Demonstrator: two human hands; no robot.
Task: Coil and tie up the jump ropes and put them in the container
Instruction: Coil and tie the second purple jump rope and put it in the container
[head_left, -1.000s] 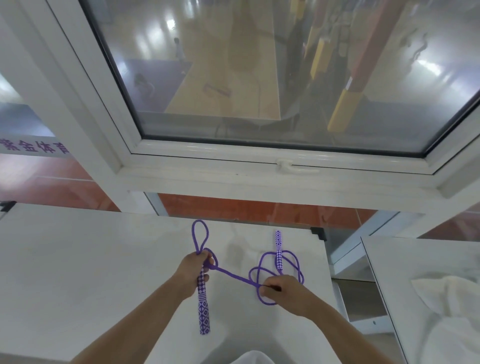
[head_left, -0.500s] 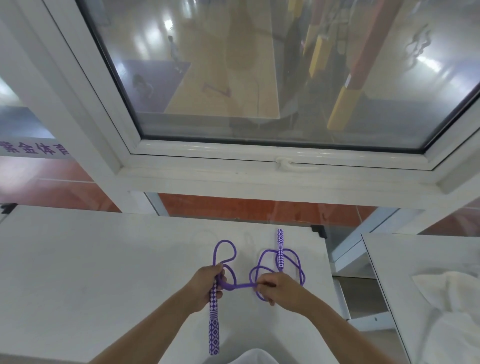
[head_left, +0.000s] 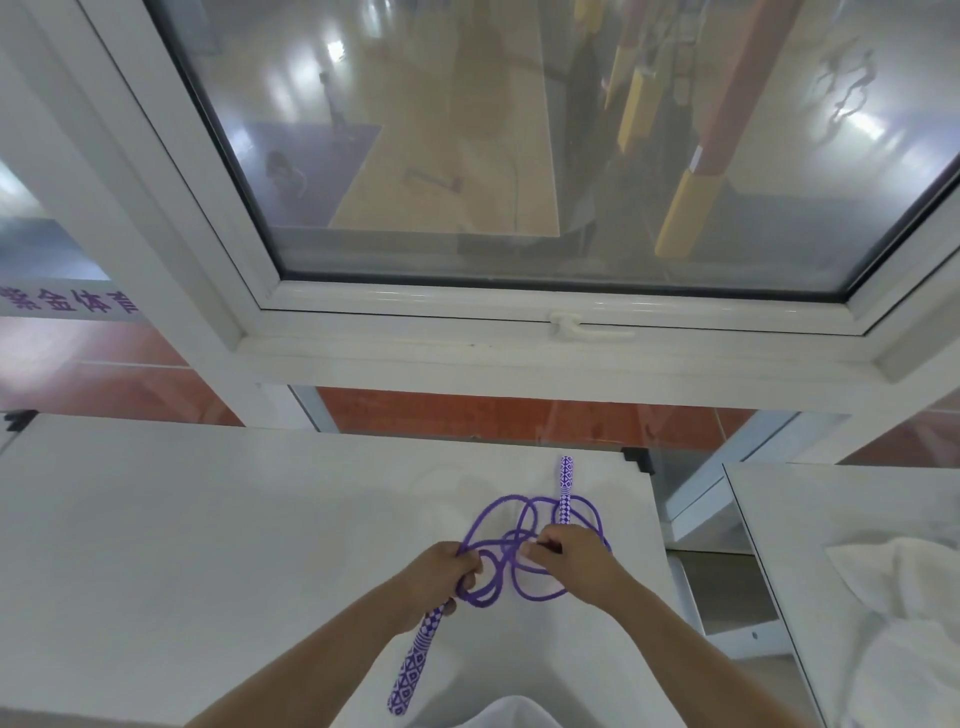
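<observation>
A purple jump rope (head_left: 540, 595) lies in loose overlapping loops on the white table (head_left: 208, 545). My left hand (head_left: 441, 577) is closed around the rope where it meets one patterned purple-and-white handle (head_left: 413, 670), which points back toward me. My right hand (head_left: 571, 564) pinches the rope in the middle of the loops, close beside the left hand. The second patterned handle (head_left: 564, 491) lies flat just beyond my right hand, pointing away. No container is in view.
A large white-framed window (head_left: 519, 332) rises behind the table. The table's right edge (head_left: 657, 530) drops to a gap. Beyond the gap, a second white table (head_left: 789, 519) carries white cloth (head_left: 904, 597).
My left hand moved right with its handle and rope until it nearly met the right hand. The straight span of rope between them collapsed into more loops.
</observation>
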